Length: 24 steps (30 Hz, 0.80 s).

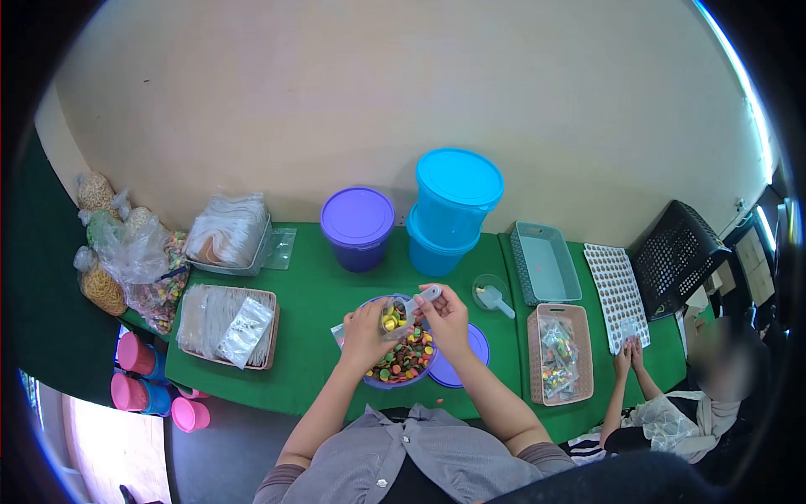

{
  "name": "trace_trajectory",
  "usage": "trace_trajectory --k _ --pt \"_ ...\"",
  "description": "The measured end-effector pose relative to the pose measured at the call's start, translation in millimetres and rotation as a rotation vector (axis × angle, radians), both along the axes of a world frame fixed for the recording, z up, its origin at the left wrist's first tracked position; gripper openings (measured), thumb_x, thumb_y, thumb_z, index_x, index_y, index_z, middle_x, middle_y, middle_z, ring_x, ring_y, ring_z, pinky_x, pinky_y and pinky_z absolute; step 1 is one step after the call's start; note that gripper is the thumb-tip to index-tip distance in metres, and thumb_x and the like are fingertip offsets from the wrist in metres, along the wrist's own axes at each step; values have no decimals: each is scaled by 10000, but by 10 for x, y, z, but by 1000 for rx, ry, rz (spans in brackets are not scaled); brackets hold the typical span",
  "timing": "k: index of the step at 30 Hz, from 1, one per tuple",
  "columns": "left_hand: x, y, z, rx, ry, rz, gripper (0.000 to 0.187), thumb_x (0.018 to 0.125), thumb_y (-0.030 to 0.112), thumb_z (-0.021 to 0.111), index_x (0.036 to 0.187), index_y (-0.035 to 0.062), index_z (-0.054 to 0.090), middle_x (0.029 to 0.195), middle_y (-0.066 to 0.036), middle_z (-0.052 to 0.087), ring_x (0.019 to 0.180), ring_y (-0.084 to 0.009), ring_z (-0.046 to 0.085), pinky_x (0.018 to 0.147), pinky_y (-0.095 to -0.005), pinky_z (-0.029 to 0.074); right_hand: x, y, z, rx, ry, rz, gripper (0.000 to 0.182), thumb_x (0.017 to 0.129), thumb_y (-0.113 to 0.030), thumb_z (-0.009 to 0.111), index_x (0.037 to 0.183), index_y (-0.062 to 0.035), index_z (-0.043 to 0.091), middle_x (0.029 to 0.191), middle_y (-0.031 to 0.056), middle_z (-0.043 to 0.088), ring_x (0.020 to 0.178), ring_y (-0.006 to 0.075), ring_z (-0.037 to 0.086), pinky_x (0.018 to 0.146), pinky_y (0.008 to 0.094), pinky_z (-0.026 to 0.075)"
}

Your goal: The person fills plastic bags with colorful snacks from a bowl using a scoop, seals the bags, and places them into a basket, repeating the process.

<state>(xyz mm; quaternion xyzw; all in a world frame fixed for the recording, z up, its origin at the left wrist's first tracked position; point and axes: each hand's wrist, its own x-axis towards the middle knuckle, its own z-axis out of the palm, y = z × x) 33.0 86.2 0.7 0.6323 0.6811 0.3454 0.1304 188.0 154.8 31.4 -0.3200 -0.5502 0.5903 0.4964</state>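
Note:
Above a purple tub of small colourful pieces (401,359), my right hand (442,317) is closed on the grey handle of a scoop (428,295). My left hand (368,334) is closed round a small clear container (394,317) with yellow and green pieces in it. The scoop's front end meets this container; where one ends and the other begins is hard to tell. A purple lid (463,357) lies beside the tub, under my right forearm. The corner of a clear bag (338,334) shows left of my left hand.
Purple (358,227) and blue tubs (453,197) stand behind. Baskets of clear bags (227,326) are at left, a pink basket of filled bags (560,354) at right. A small bowl with a scoop (493,296) is near. A co-worker's hands (630,353) touch a patterned sheet (615,290).

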Motion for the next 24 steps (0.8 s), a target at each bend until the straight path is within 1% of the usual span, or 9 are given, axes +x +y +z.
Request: trace_trajectory --k 7,10,13,15,17,20,21,23,24 --pt "-70 -4 -59 12 -21 -28 763 613 252 851 1279 110 507 1208 -87 583 1156 -276 529 994 -446 327 12 -46 -11 55 -15 -37 243 913 -82 648 1111 33 566 875 65 639 746 109 629 669 246 528" --pt "-80 -22 -52 109 3 -25 720 626 284 848 1255 128 535 1102 -76 615 1056 -297 564 974 -442 344 50 -48 -18 11 19 -99 233 928 -95 629 1113 32 566 863 70 637 709 110 622 643 246 522" --pt "-121 -42 -15 144 -18 -12 661 641 239 839 1226 115 557 1090 -94 594 1048 -306 563 953 -440 385 126 -61 35 16 102 -146 231 948 -147 609 1105 18 566 825 60 642 670 97 612 617 226 503" --pt "-216 -70 -9 127 -121 180 616 654 183 827 1206 91 570 1084 -107 564 1030 -299 566 895 -423 454 242 -37 100 -29 110 -331 229 964 -174 586 1089 16 563 825 69 645 668 104 616 599 225 501" --pt "-331 -107 16 111 -170 235 543 699 145 801 1190 74 578 1083 -116 534 969 -273 582 825 -382 506 327 28 -72 -55 81 -342 230 969 -205 580 1077 -2 570 824 69 652 670 114 624 588 227 498" --pt "-474 -141 20 206 -347 256 466 762 164 779 1175 59 590 1048 -108 559 912 -233 597 816 -345 507 476 81 -598 -197 -203 -32 209 944 -218 611 1043 -34 609 852 69 666 731 134 640 603 257 507" --pt "-500 -174 54 223 -402 224 433 778 175 774 1157 53 603 1028 -105 574 897 -223 600 792 -335 502 510 33 -661 -212 -200 -44 209 944 -218 611 1043 -34 609 852 69 666 731 134 640 603 257 507" --pt "-480 -244 117 223 -457 186 401 794 185 768 1138 46 616 1007 -102 589 882 -213 604 767 -325 497 586 -59 -787 5 -594 -117 244 919 -207 621 1078 -22 622 851 104 671 740 183 626 655 296 508" --pt "-457 -283 146 237 -437 182 414 786 193 779 1135 38 618 986 -94 598 861 -205 604 772 -319 492 635 -90 -817 27 -704 -137 301 903 -243 640 1119 -34 635 973 144 666 859 240 602 729 330 501"
